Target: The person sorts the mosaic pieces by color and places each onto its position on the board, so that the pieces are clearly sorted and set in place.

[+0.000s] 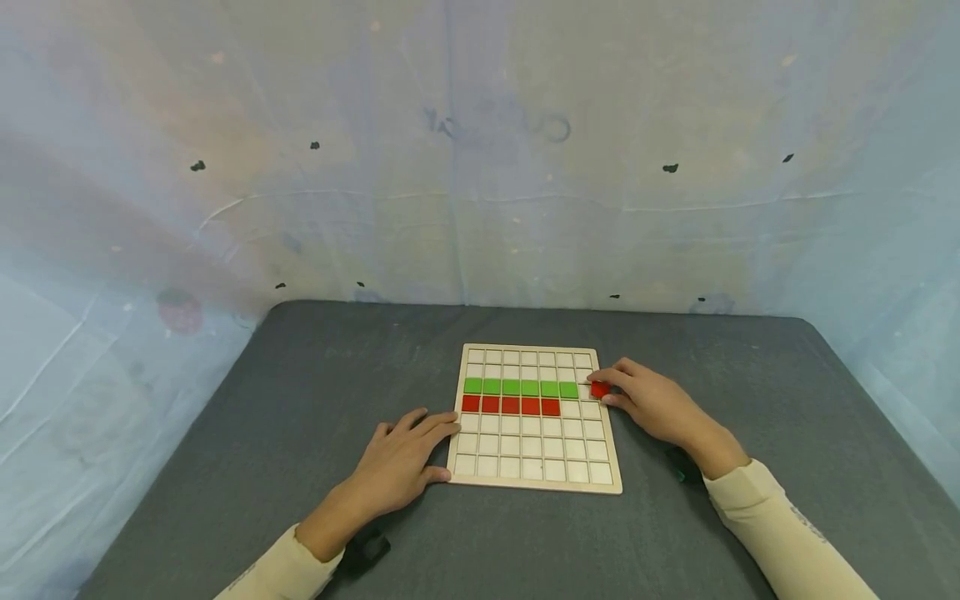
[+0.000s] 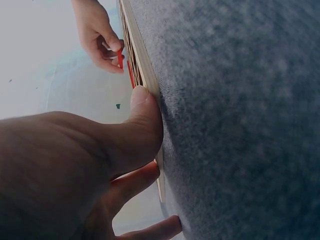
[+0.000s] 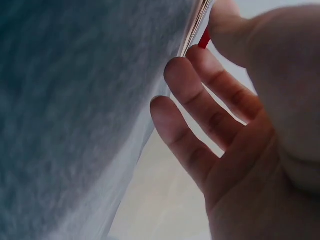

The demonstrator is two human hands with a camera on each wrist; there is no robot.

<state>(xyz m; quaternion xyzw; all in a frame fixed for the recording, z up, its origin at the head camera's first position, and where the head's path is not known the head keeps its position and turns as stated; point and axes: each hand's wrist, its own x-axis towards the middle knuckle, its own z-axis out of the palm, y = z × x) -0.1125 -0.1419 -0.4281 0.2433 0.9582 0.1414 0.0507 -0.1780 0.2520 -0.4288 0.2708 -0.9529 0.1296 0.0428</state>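
A grey-covered table point(image 1: 225, 433) stands before pale blue sheeting point(image 1: 480, 167).

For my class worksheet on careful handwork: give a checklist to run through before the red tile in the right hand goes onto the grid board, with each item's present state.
1. Red tile pinched by the right hand: ok.
2. Left hand steadies the board at its left edge, fingers flat: ok.
3. Cell next to the last tile of the red row is free: ok.
4. Green row sits flush in its cells: ok.
5. Tile is over a free red-row cell: not ok, it is at the board's right edge, level with the green row.
6. Tile held level: cannot tell.
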